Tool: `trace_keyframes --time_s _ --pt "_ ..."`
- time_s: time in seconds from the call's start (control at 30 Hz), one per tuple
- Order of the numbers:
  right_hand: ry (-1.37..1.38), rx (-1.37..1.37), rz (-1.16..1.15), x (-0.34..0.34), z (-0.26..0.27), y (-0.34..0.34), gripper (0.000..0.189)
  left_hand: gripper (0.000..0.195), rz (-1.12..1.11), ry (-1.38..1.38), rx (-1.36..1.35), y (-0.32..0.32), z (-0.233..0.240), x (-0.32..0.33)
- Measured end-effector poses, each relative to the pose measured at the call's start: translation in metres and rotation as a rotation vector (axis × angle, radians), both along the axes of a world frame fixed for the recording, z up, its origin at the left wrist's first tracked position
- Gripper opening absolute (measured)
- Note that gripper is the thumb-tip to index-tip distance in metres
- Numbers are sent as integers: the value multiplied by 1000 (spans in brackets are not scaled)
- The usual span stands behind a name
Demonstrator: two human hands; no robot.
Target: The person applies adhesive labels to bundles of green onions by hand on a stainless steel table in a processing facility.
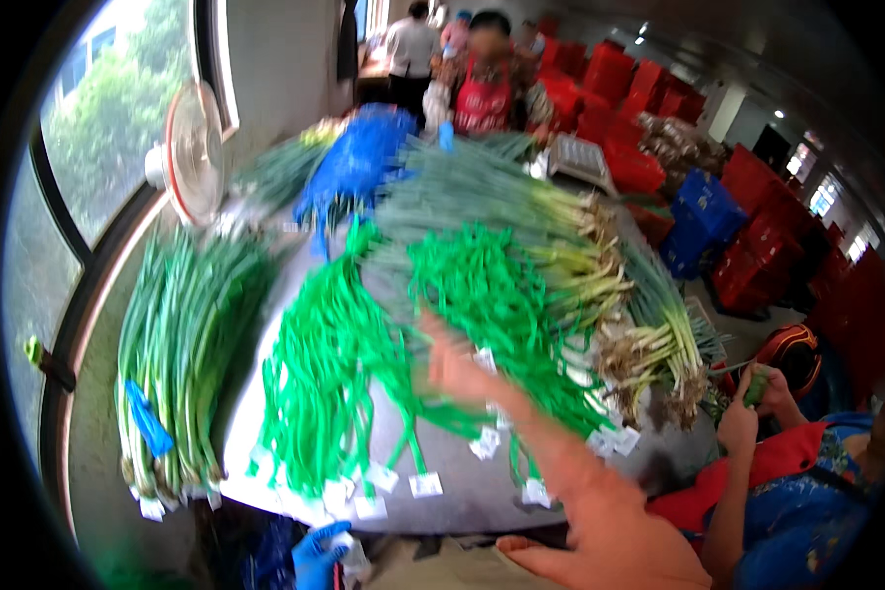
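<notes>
My bare right hand, blurred by motion, is over the table between two heaps of green plastic ties, the left heap and the right heap; its grip is unclear. White tags hang from the ties along the near edge. My left hand, in a blue glove, is at the bottom edge beside a crumpled white item; whether it holds this cannot be told. A finger-like shape below my right forearm is unclear. Bundled scallions lie at left, one bundle with a blue tie.
More scallions and a blue covering lie on the metal table. A fan stands by the window. Another person's hands hold something green at right. A person in a red apron stands across; red crates are stacked behind.
</notes>
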State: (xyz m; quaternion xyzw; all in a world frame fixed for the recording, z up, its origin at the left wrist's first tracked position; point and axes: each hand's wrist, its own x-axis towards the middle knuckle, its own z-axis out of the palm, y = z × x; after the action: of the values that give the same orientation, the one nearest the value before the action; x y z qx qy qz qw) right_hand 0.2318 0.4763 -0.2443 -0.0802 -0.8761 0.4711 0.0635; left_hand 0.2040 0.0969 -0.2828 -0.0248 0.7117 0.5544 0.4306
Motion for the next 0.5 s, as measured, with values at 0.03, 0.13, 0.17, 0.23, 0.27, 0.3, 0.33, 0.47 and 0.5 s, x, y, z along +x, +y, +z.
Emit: trace_keyframes --time_s 0.03,0.13,0.17,0.23,0.27,0.3,0.33,0.47,0.5 --pt "334 86 -165 -21 31 30 83 29 18 -56 -67 14 13 0" --pt "754 62 -354 -63 136 105 59 24 -121 215 -125 40 38 7" --pt "861 -3 -348 -92 144 126 48 24 -167 292 -110 45 39 8" --pt "912 -118 -328 -134 136 97 2 26 -150 401 -35 38 35 11" --pt "955 -416 -101 -158 98 79 3 26 -121 402 -20 39 37 12" --pt "675 -803 262 -161 66 38 9 27 -85 398 -7 40 34 9" --pt "505 -490 520 -145 37 6 11 26 -112 484 13 27 18 3" --pt "-31 -143 984 -56 -82 -111 25 26 -5 337 59 33 -5 -8" --pt "57 -125 900 -50 -102 -131 25 26 6 333 60 32 -2 -11"
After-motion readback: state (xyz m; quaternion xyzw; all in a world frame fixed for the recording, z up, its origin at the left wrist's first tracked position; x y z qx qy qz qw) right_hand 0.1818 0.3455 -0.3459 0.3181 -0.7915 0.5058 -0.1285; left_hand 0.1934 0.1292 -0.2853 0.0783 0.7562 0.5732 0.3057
